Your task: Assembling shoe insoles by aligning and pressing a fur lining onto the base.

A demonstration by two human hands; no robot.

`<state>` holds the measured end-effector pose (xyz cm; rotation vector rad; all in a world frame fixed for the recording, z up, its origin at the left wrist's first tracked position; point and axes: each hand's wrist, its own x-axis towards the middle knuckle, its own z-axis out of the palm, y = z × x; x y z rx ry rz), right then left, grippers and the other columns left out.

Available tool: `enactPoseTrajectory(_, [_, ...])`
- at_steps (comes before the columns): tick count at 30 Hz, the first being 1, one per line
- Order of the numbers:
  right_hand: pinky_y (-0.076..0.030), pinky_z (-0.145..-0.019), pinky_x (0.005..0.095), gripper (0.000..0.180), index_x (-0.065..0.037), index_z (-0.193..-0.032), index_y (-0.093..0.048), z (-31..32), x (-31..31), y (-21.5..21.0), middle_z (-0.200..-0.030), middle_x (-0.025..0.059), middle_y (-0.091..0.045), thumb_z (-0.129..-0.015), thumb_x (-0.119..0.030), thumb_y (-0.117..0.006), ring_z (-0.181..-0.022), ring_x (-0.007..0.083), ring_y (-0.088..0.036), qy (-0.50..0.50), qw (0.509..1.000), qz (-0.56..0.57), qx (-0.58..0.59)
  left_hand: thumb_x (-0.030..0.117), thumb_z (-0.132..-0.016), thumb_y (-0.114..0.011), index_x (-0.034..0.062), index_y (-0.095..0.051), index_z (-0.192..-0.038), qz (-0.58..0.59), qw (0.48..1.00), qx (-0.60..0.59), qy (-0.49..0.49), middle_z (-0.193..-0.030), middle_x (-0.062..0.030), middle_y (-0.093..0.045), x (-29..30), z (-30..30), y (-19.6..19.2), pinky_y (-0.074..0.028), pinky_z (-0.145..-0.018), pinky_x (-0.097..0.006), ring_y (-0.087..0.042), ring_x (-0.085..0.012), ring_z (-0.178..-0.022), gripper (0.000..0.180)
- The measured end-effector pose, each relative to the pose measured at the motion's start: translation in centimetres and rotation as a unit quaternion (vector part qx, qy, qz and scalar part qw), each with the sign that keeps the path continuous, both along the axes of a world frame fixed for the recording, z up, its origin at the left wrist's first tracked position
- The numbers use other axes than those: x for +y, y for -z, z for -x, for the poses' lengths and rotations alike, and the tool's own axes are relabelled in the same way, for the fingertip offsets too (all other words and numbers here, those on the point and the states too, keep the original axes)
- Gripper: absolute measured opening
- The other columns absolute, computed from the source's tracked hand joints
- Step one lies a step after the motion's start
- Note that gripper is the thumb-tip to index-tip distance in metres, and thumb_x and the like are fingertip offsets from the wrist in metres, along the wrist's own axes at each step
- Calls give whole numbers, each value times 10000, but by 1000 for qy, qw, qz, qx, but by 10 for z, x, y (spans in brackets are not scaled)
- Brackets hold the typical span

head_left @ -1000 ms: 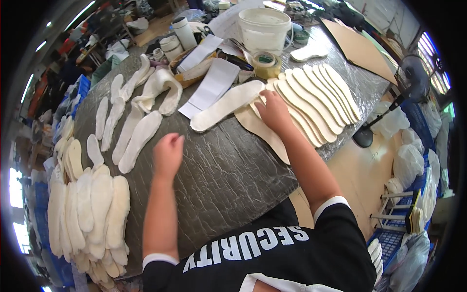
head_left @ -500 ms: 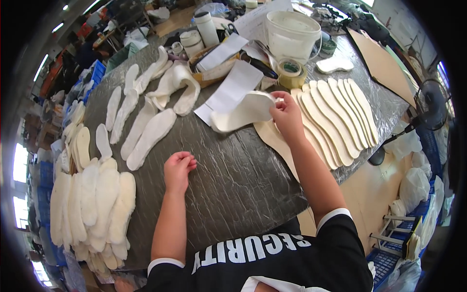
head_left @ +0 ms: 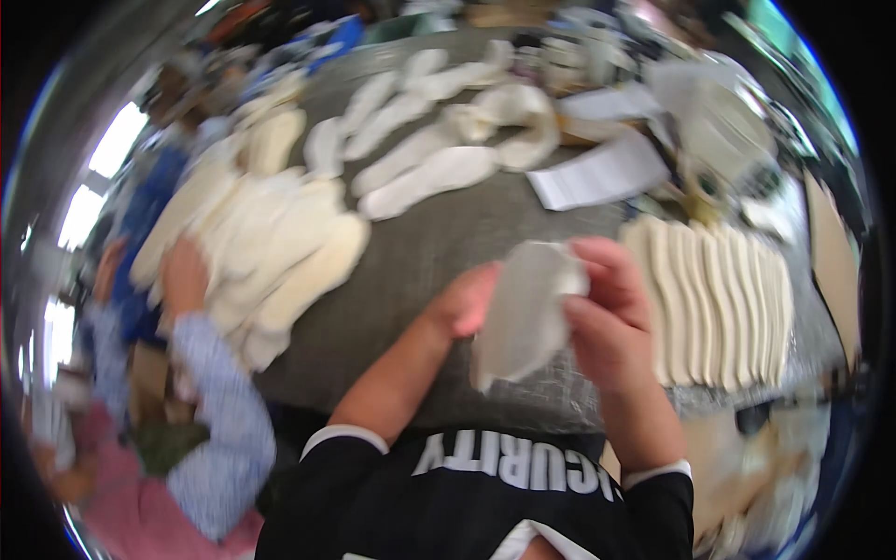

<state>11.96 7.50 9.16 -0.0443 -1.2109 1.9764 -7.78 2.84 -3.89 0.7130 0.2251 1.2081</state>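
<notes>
A white shoe insole (head_left: 527, 313) is held up close over the table, seen blurred and steeply tilted. My right hand (head_left: 611, 317) pinches its upper right edge between thumb and fingers. Behind its left edge is my left hand (head_left: 469, 299), its fingers hidden by the insole and smeared by motion; whether it touches the insole I cannot tell. To the right of my right hand lies an overlapping row of cream insoles (head_left: 719, 303). Farther off, beyond my hands, several loose white insoles (head_left: 429, 182) are spread over the dark table (head_left: 411, 247).
At the left, a co-worker's hand (head_left: 185, 271) reaches into a big pile of cream insoles (head_left: 271, 247). White paper (head_left: 597, 173), a pale bucket (head_left: 723, 131) and a tape roll (head_left: 700, 191) stand or lie toward the back right. A brown board (head_left: 831, 266) leans along the right edge.
The view has swung left, bringing a co-worker into sight. My right hand has drawn the insole nearer and turned it up on edge. My left hand has come over beside it.
</notes>
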Motion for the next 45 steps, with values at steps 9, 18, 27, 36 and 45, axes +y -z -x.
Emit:
enactPoseTrajectory(9, [-374,-1048,358,364,27,-1224,-541,-8,8,26,-1289,125,-543,-862,9,-578,-1210,223,-513,23,998,-1,59,477,-960,-493,68,-301,-1475,111,991,-76,7,-1183,-301,-577,-120,24,2,-575,-668,-553,-674,-431,-845,685])
enactPoseTrajectory(18, [-446,-718,231,331,4,-1200,-562,-67,-2,136,-1068,36,-596,-870,27,-552,-878,98,-546,170,935,-50,-306,508,-966,-469,26,-439,-1315,242,926,186,-223,-1130,-231,-617,-188,59,2,-586,-725,-431,-683,-319,-881,596])
enactPoseTrajectory(27, [-431,-646,254,323,-13,-1214,-585,-95,-21,157,-1041,97,-538,-891,-2,-574,-725,139,-498,341,779,-306,-428,209,-876,-679,-66,-438,-1266,164,559,723,-371,-815,-92,-660,-145,69,-37,-521,-690,-330,-640,-187,-726,535])
enactPoseTrajectory(36, [-496,-755,438,227,-51,-1008,-625,-79,-36,145,-1089,197,-537,-784,-14,-644,-908,372,-588,417,660,-381,-496,246,-838,-688,-111,-544,-1210,140,356,713,-587,-1021,-260,-674,-23,264,-105,-510,-867,-379,-663,-320,-964,536])
enactPoseTrajectory(45, [-431,-904,439,348,-125,-1105,-589,-70,-24,145,-1083,162,-547,-768,-81,-666,-1046,339,-529,412,635,-382,-531,128,-790,-704,-5,-666,-992,-92,565,794,-205,-967,-159,-672,-59,42,-63,-493,-824,-385,-625,-328,-923,245])
